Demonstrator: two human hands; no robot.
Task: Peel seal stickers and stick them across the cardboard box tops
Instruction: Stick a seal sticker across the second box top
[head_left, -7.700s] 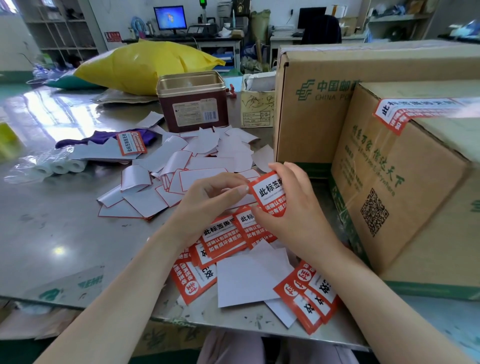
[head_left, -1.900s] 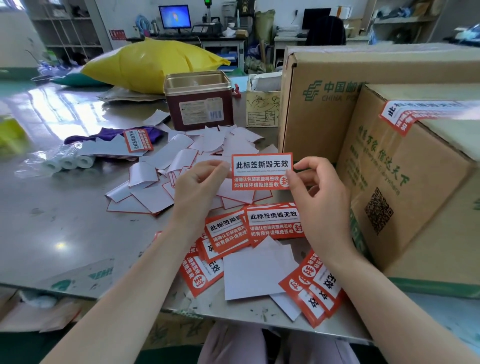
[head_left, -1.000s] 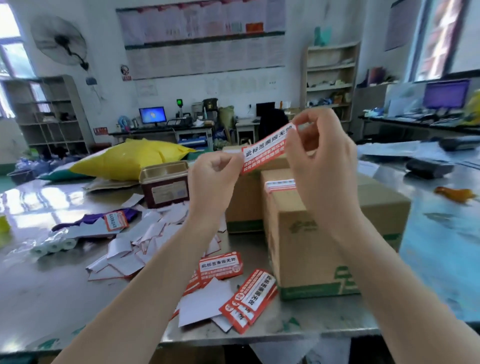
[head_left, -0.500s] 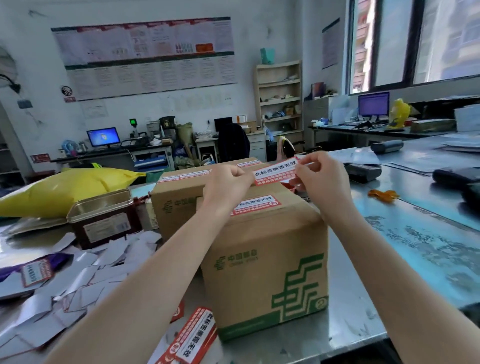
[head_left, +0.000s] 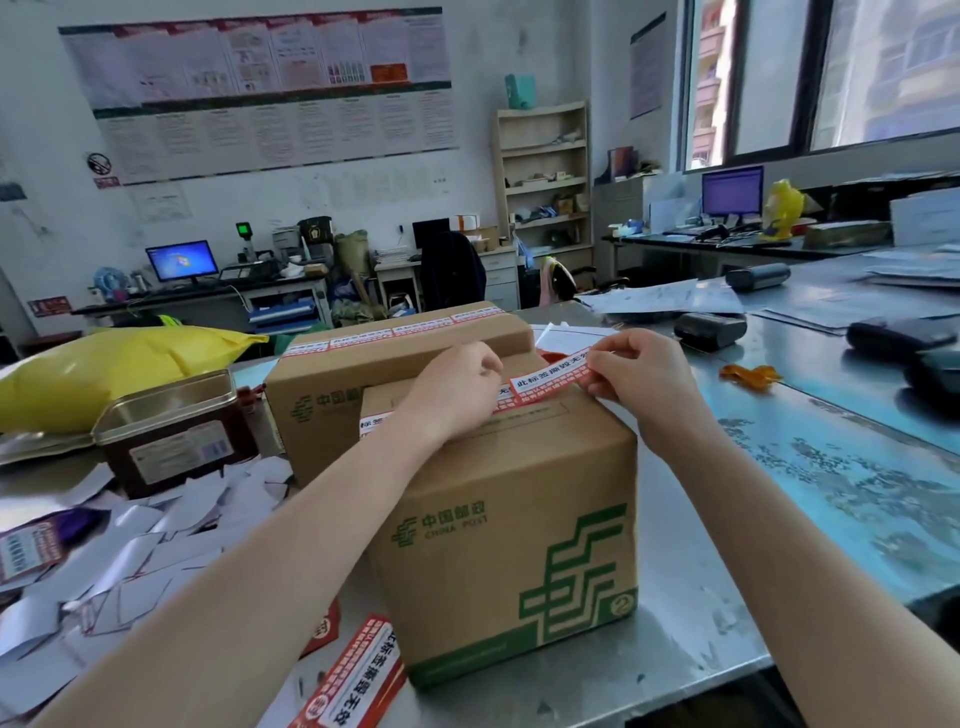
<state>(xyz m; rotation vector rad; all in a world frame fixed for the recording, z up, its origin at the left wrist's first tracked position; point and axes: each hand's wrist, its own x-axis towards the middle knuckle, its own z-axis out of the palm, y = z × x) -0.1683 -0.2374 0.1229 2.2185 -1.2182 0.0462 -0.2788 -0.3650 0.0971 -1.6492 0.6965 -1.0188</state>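
**Steel table, sticker going on**

Steel table (head_left: 810, 499) in a cluttered office, white backing scraps (head_left: 130, 551) piled at left. Near box (head_left: 509, 519) reads "CHINA POST" in green. Both hands pinch a red-and-white sticker (head_left: 550, 382) over its top: left hand (head_left: 457, 389) pressing one end down, right hand (head_left: 639, 374) holding the other end up. Half a second ago it was still clear of the box. Far box (head_left: 332, 374) already sealed.

Red-white seal sticker (head_left: 550, 383) stretched over near cardboard box (head_left: 511, 525) top, right end lifted
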